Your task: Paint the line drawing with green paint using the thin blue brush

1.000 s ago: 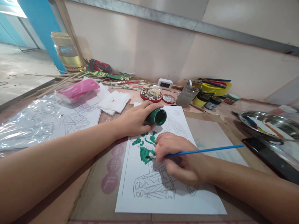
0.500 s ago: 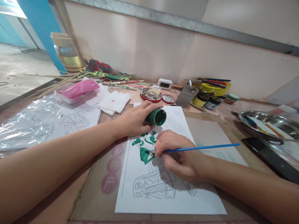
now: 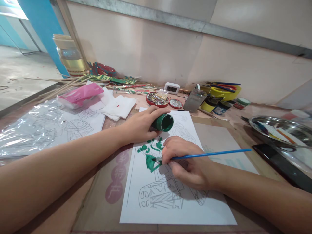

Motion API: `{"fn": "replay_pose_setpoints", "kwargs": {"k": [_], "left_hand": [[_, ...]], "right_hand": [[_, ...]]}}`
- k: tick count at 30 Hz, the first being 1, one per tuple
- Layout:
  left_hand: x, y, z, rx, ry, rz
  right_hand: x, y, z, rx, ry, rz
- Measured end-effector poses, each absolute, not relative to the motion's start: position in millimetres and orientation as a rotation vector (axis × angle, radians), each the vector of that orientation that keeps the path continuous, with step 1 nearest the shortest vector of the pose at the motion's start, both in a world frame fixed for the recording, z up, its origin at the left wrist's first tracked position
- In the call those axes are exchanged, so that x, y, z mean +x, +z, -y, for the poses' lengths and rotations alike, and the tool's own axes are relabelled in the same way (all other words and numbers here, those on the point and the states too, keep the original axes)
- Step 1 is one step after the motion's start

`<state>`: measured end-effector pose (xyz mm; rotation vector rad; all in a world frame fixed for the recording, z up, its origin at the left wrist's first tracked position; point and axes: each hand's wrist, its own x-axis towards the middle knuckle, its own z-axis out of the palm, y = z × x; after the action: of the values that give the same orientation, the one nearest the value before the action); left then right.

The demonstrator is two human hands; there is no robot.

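Observation:
My left hand [image 3: 143, 124] is wrapped round a jar of green paint [image 3: 164, 123], tipped on its side with its open mouth toward the right. Just below it, my right hand [image 3: 186, 161] pinches a paintbrush [image 3: 207, 154] with a blue handle, which slants up to the right. The brush's dark bristles touch a green patch [image 3: 150, 162] on a white sheet of paper [image 3: 146, 216]. Pencil outlines cover the sheet, and more green marks lie above that patch. My right hand rests on the drawing and hides part of it.
Cardboard [image 3: 97, 201] lies under the sheet. At left are a pink tissue pack [image 3: 81, 94] and plastic-covered drawings [image 3: 80, 128]. Behind stand a clock [image 3: 172, 88], red-rimmed sequin dishes [image 3: 157, 103] and a cup of cloudy water [image 3: 194, 99]. A metal bowl [image 3: 299, 125] and black phone [image 3: 280, 164] sit at right.
Almost nothing differs. Both hands keep their places, with the brush tip on the same green patch; the brush's handle end has shifted very slightly.

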<state>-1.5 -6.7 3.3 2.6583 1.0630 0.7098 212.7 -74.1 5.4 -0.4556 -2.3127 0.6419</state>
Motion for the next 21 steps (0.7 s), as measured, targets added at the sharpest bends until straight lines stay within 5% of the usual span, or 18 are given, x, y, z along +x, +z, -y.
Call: {"fn": "replay_pose_setpoints", "kwargs": {"k": [21], "left_hand": [[-1.8, 2.3, 5.4, 2.668, 0.706, -1.059]], "right_hand": [[213.8, 4.2, 74.0, -0.421, 0.636, 2.294]]}}
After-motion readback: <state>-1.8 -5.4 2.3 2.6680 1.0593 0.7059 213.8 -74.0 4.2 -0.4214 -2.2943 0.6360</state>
